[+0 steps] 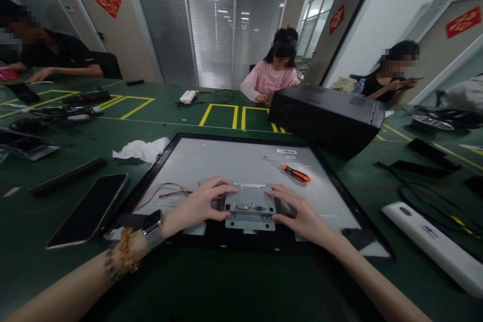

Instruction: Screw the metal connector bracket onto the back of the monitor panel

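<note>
A monitor panel (234,161) lies face down on the green table, its grey metal back up inside a black frame. Near its front edge sits a small grey metal board cover (249,202) with video ports along its front. My left hand (199,205) grips the cover's left side, fingers curled over its top edge. My right hand (298,209) holds the right side, fingers spread along it. An orange-handled screwdriver (296,173) lies on the panel just beyond my right hand. Thin coloured wires (166,192) run over the panel left of my left hand.
A black phone (88,210) and a black strip (68,175) lie at left, crumpled white paper (141,150) behind. A black computer case (326,118) stands beyond the panel. A white plastic part (433,244) and black cables (426,196) lie at right. Three people sit at the far side.
</note>
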{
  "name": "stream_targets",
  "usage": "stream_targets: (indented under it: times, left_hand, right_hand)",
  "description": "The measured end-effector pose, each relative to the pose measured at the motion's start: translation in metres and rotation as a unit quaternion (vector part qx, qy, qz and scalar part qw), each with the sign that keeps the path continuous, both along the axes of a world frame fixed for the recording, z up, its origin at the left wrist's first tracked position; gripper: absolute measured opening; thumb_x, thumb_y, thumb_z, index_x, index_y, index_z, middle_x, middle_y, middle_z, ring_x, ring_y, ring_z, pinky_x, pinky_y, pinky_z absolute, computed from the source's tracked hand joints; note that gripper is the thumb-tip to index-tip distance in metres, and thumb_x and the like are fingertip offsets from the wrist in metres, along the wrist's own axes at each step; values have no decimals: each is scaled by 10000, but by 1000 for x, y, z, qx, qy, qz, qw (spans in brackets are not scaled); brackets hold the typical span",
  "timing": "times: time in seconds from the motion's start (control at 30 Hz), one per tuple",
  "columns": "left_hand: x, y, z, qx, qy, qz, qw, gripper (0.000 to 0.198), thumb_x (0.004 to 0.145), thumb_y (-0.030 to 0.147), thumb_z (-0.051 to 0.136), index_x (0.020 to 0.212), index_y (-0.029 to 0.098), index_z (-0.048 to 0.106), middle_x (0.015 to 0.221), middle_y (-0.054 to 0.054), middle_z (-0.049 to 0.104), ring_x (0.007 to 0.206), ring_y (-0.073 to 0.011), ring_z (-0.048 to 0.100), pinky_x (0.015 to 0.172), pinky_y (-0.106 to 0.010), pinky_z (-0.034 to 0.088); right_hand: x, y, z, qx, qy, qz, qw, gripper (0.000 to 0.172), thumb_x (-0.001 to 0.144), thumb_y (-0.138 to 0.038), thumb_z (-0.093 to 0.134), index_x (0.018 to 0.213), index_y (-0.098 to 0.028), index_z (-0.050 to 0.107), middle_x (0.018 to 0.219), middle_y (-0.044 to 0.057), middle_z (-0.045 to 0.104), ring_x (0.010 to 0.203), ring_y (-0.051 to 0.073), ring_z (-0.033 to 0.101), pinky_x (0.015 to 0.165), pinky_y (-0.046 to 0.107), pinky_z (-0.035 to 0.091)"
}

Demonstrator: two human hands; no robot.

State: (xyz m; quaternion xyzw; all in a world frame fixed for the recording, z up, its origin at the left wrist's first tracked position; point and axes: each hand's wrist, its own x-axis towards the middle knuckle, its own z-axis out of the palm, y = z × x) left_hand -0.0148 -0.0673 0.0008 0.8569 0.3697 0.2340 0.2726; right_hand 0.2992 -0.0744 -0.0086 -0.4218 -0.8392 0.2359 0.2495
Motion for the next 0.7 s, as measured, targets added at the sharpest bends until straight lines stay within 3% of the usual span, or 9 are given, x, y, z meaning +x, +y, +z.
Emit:
stream_targets:
  times: [0.5, 0.7]
  left_hand:
    - [0, -1, 4, 1, 3, 6, 1000, 534, 760, 167, 710, 1246, 305, 538, 1237, -37, 488, 1121, -226, 502, 963, -412, 441]
    - [1, -4, 8, -16, -11, 2, 1000, 516, 755, 161, 714, 1229, 283, 551, 1246, -44, 484, 1113, -222, 514, 965, -405, 447]
  right_hand:
    - [-1, -2, 2, -19, -29, -1, 999, 477, 839, -331, 626, 1307, -307, 534, 1432, 60, 485, 1355, 278, 383, 1107, 582, 291]
    - [-3, -7, 10, -5, -4, 1, 1000, 433, 868, -375, 591, 1294, -307, 551, 1397, 66, 525, 1312, 281, 446, 1063, 555, 373]
